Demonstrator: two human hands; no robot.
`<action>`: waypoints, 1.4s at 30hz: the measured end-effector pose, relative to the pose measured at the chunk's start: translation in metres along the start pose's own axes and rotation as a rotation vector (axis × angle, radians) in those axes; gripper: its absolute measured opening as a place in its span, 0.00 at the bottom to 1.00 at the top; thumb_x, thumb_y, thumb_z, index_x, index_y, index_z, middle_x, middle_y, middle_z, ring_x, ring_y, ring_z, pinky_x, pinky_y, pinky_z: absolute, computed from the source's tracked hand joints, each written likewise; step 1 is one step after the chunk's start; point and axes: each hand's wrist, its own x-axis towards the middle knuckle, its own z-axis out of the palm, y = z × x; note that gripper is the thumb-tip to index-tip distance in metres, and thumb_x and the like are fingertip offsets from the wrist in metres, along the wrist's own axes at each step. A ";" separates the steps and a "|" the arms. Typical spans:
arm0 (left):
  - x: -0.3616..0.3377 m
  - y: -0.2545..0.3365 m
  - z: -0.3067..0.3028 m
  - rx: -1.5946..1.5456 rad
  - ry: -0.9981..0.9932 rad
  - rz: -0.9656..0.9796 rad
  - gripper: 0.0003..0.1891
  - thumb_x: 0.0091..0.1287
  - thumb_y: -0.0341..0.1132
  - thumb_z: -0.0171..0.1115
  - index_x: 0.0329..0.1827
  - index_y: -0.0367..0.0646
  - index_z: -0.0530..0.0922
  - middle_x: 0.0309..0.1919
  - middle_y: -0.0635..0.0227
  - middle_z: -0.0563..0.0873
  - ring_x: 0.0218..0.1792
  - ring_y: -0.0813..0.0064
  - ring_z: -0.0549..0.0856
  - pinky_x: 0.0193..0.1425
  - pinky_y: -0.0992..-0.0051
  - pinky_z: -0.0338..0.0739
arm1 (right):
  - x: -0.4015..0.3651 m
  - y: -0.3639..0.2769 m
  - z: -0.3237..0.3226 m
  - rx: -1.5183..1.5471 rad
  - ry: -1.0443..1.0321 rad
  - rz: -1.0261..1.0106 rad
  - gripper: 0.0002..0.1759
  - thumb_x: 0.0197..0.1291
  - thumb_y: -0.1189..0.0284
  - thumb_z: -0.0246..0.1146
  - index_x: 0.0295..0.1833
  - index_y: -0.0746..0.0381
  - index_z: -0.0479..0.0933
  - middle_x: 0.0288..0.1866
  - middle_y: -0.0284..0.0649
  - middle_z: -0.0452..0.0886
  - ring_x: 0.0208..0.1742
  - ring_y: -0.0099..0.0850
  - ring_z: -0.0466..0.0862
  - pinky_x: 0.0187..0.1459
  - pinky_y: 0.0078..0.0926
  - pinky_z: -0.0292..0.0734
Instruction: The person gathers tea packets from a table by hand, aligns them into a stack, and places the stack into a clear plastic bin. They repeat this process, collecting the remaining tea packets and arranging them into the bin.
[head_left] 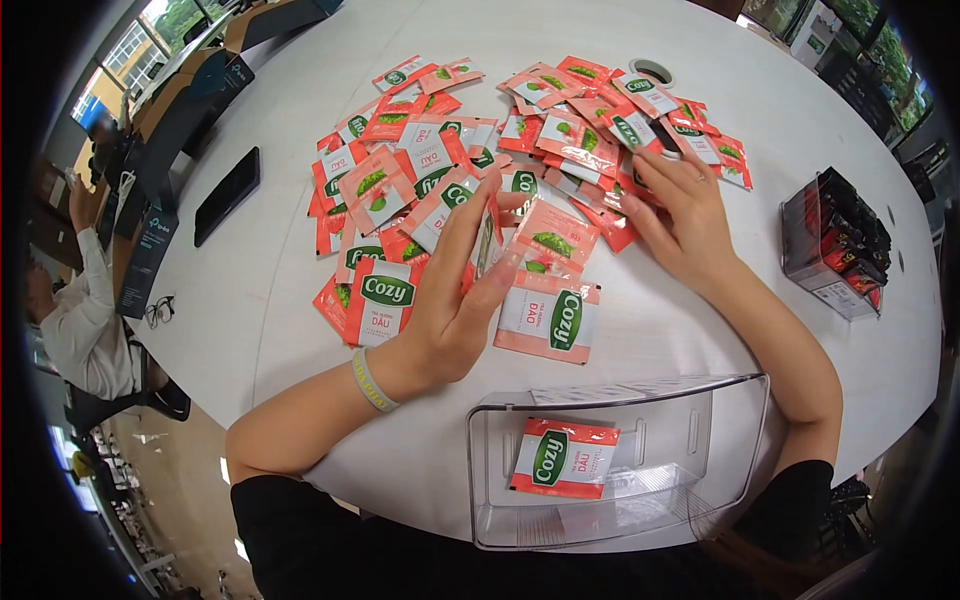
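On the bench (300,130), a phone (228,196) lies left of the left heap of packets (378,185). The left hand (445,315) pinches a packet (487,240) above the heap's near right side; whether it holds 1 or more, I cannot tell. Nearer, the clear bin (670,400) contains 1 lying packet (566,458). The right hand (685,220), fingers partly spread, touches the right heap (580,140); I cannot tell if it grips anything. Farther right stands a clear box (800,225) of dark packets.

The held packet could slip, its wrapper looking slick; the loose right heap could slide if pressed; the right forearm could bump the bin close beside it.

The held packet stands on edge, long axis apparently near to far; the binned packet's runs left to right, logo left.
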 end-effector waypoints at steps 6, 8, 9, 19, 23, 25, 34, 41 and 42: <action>-0.001 -0.002 0.006 0.152 0.053 0.059 0.44 0.66 0.45 0.63 0.75 0.32 0.47 0.67 0.50 0.62 0.65 0.57 0.64 0.69 0.61 0.59 | -0.007 -0.033 -0.015 0.527 -0.002 -0.296 0.28 0.60 0.66 0.62 0.63 0.70 0.71 0.65 0.54 0.72 0.57 0.46 0.79 0.56 0.37 0.73; 0.000 0.003 0.005 0.448 0.060 0.184 0.49 0.60 0.45 0.69 0.75 0.32 0.47 0.68 0.50 0.60 0.66 0.55 0.63 0.70 0.59 0.58 | -0.007 -0.042 -0.017 0.650 -0.069 -0.371 0.29 0.62 0.63 0.61 0.64 0.70 0.71 0.66 0.55 0.71 0.59 0.46 0.78 0.57 0.37 0.73; 0.001 0.005 0.004 0.745 0.068 0.310 0.54 0.54 0.45 0.75 0.75 0.32 0.47 0.69 0.50 0.58 0.67 0.52 0.61 0.70 0.58 0.58 | -0.005 -0.046 -0.017 0.692 -0.111 -0.448 0.30 0.64 0.60 0.58 0.64 0.70 0.71 0.67 0.54 0.70 0.61 0.45 0.77 0.57 0.37 0.73; -0.006 -0.004 0.002 0.610 0.031 0.318 0.53 0.40 0.37 0.79 0.71 0.39 0.57 0.51 0.61 0.74 0.53 0.61 0.70 0.59 0.64 0.59 | 0.000 -0.048 -0.022 0.545 -0.114 -0.658 0.30 0.64 0.53 0.57 0.61 0.65 0.74 0.66 0.48 0.73 0.57 0.40 0.79 0.53 0.38 0.76; -0.001 0.009 -0.006 0.701 -0.003 0.239 0.49 0.50 0.35 0.73 0.73 0.35 0.52 0.51 0.62 0.70 0.45 0.72 0.70 0.57 0.68 0.63 | -0.002 -0.022 -0.011 0.436 0.066 -0.489 0.26 0.57 0.63 0.65 0.59 0.62 0.76 0.61 0.47 0.77 0.48 0.39 0.83 0.47 0.35 0.79; 0.002 0.014 -0.007 0.817 0.018 0.244 0.47 0.52 0.32 0.69 0.74 0.35 0.51 0.52 0.61 0.69 0.46 0.70 0.73 0.58 0.69 0.64 | 0.003 -0.010 -0.009 0.120 0.211 -0.441 0.27 0.49 0.72 0.68 0.58 0.63 0.76 0.57 0.47 0.79 0.39 0.38 0.85 0.37 0.32 0.81; 0.002 0.000 0.008 0.021 0.091 0.067 0.49 0.54 0.34 0.70 0.77 0.43 0.49 0.49 0.59 0.74 0.43 0.74 0.75 0.41 0.77 0.74 | -0.011 -0.021 -0.003 0.062 -0.012 -0.169 0.26 0.49 0.83 0.63 0.58 0.67 0.75 0.52 0.48 0.82 0.35 0.37 0.86 0.28 0.27 0.82; 0.001 -0.005 0.001 0.329 -0.104 0.131 0.43 0.58 0.34 0.68 0.74 0.43 0.52 0.55 0.60 0.71 0.46 0.73 0.78 0.42 0.76 0.76 | -0.007 -0.043 -0.015 0.347 -0.040 -0.139 0.25 0.48 0.81 0.66 0.56 0.67 0.76 0.51 0.50 0.82 0.43 0.41 0.86 0.36 0.32 0.84; 0.000 -0.003 0.004 0.237 -0.077 0.067 0.40 0.58 0.34 0.69 0.72 0.42 0.56 0.56 0.59 0.70 0.47 0.73 0.78 0.43 0.75 0.76 | -0.004 -0.046 -0.013 0.323 -0.049 -0.136 0.24 0.48 0.79 0.68 0.55 0.67 0.77 0.51 0.50 0.82 0.46 0.43 0.85 0.42 0.36 0.83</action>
